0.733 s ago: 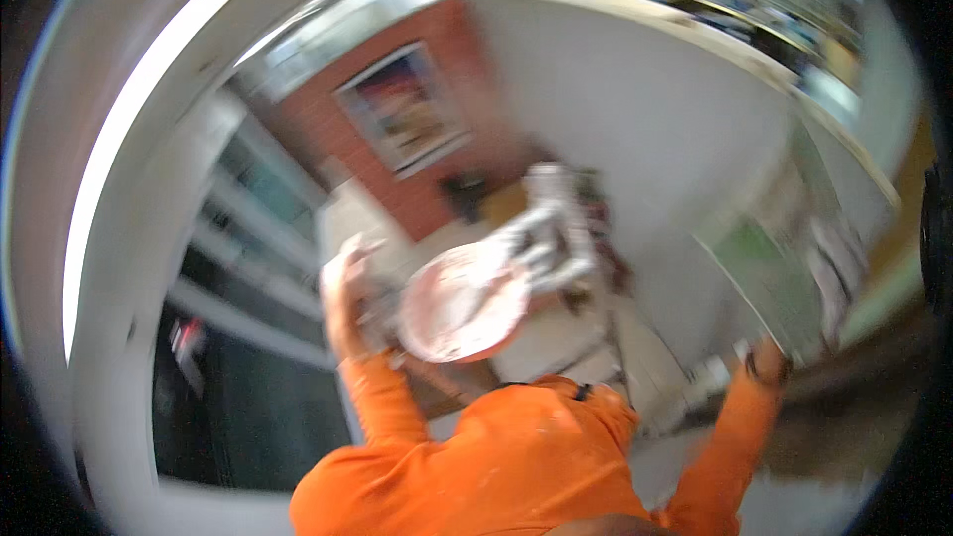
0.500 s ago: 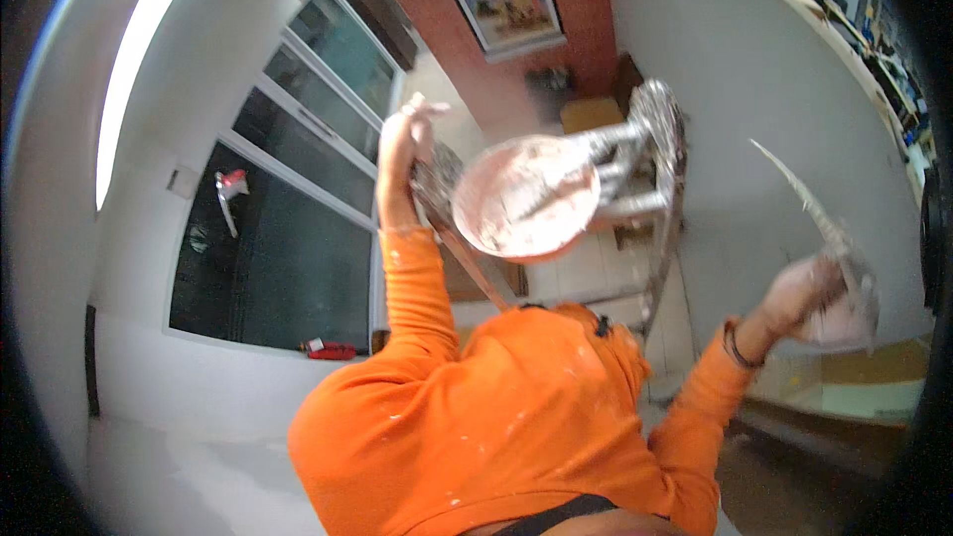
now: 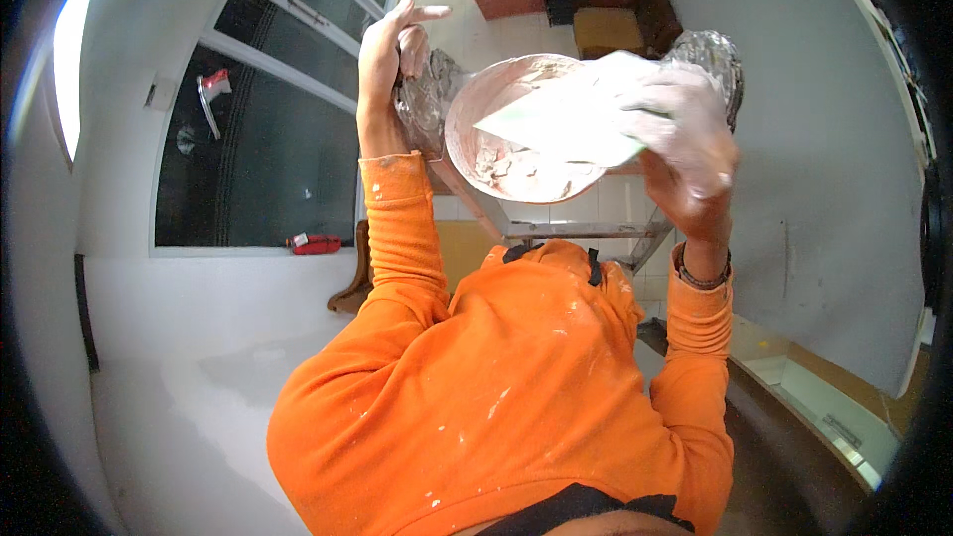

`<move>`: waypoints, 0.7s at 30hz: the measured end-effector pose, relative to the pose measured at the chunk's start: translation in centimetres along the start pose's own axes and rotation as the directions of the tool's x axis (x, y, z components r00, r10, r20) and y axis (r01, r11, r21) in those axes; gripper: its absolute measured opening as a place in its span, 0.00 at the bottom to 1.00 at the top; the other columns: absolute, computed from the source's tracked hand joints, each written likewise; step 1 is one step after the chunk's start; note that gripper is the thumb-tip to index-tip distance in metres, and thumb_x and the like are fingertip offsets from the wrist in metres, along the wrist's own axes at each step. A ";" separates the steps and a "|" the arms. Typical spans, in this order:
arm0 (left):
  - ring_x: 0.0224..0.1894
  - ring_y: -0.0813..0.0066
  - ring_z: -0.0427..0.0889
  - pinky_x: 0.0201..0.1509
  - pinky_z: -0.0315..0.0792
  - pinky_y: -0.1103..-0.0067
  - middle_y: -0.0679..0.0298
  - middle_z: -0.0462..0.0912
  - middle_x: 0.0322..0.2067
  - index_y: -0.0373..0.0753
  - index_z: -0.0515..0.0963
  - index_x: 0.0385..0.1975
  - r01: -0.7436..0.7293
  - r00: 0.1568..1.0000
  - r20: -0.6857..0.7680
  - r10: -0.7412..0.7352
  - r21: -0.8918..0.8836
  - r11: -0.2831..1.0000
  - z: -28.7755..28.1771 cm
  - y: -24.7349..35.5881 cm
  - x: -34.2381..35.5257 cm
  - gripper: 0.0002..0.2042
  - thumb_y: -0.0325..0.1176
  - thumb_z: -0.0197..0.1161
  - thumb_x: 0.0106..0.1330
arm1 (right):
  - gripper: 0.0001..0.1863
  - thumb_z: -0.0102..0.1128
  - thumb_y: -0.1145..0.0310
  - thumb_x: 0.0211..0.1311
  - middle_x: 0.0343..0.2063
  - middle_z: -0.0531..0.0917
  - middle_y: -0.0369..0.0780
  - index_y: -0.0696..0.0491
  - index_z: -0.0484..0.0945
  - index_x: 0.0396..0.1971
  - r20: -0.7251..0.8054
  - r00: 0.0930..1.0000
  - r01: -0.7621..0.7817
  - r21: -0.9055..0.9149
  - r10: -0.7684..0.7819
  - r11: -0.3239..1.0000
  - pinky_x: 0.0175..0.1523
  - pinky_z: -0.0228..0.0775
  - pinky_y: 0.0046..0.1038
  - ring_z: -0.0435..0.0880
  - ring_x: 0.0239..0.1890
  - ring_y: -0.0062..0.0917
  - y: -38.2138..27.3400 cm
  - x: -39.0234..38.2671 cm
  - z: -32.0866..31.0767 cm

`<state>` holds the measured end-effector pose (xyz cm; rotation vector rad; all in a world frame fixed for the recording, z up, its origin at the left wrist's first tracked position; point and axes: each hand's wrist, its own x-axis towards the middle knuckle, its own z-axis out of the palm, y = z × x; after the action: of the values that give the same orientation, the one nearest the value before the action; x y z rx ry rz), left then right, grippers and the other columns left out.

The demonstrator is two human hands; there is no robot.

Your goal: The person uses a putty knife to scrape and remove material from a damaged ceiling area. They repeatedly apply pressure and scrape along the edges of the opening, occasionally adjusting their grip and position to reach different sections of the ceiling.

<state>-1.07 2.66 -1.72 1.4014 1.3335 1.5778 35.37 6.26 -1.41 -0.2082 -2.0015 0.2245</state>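
A round pale-pink bucket stands between two plastic-wrapped ladder tops, with thick whitish paste inside. My right hand, coated with paste, grips a flat putty spreader. The spreader's broad white blade lies over the bucket's opening and hides part of the paste. Beside the left wrapped ladder top is my left hand, smeared with paste. Its index finger stretches out to the right while the other fingers curl loosely, with nothing visible in them. Whether it touches the wrapping I cannot tell.
The right ladder top is wrapped too, and a metal rung crosses below the bucket. A grey wall panel rises on the right. Dark glass windows fill the left, with a red object on the sill.
My right hand has swung from the far right in over the bucket, carrying the spreader. The left hand stays beside the ladder top. The whole view has shifted.
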 end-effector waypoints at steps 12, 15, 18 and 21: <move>0.12 0.89 0.60 0.16 0.55 0.86 0.78 0.65 0.11 0.32 0.84 0.45 0.104 0.987 -0.133 -0.093 0.077 0.992 0.8 0.4 0.5 0.25 0.50 0.50 0.75 | 0.14 0.63 0.71 0.47 0.47 0.83 0.43 0.51 0.85 0.38 0.613 0.789 0.053 -0.004 -0.039 0.999 0.65 0.62 0.53 0.78 0.55 0.39 0.9 -2.1 5.5; 0.20 0.84 0.69 0.26 0.65 0.83 0.71 0.72 0.21 0.33 0.81 0.50 0.145 0.965 -0.237 -0.112 0.125 0.982 0.1 -0.9 -0.1 0.23 0.47 0.50 0.75 | 0.14 0.64 0.70 0.45 0.44 0.81 0.46 0.52 0.83 0.36 0.534 0.845 -0.052 0.144 -0.033 0.988 0.59 0.68 0.48 0.79 0.53 0.43 1.0 -3.6 4.7; 0.27 0.80 0.78 0.36 0.75 0.80 0.64 0.79 0.31 0.33 0.77 0.55 0.152 0.903 -0.415 -0.115 0.058 0.987 0.3 -2.2 -0.7 0.22 0.45 0.50 0.75 | 0.11 0.65 0.69 0.49 0.43 0.81 0.45 0.51 0.81 0.35 0.307 0.951 -0.032 0.208 -0.034 0.978 0.61 0.68 0.48 0.79 0.51 0.44 0.0 -3.0 1.9; 0.34 0.77 0.83 0.42 0.81 0.79 0.58 0.83 0.37 0.33 0.74 0.60 0.005 0.881 -0.474 -0.002 0.003 1.000 0.6 -1.1 -1.6 0.24 0.47 0.46 0.76 | 0.12 0.65 0.70 0.54 0.43 0.83 0.44 0.53 0.82 0.39 0.043 0.998 -0.058 0.134 0.053 0.989 0.59 0.73 0.45 0.82 0.50 0.42 -0.8 -4.4 -2.8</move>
<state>-0.27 1.71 -3.35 1.0425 1.6102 2.0014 39.71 4.62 -3.83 -0.1747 -2.0118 0.4013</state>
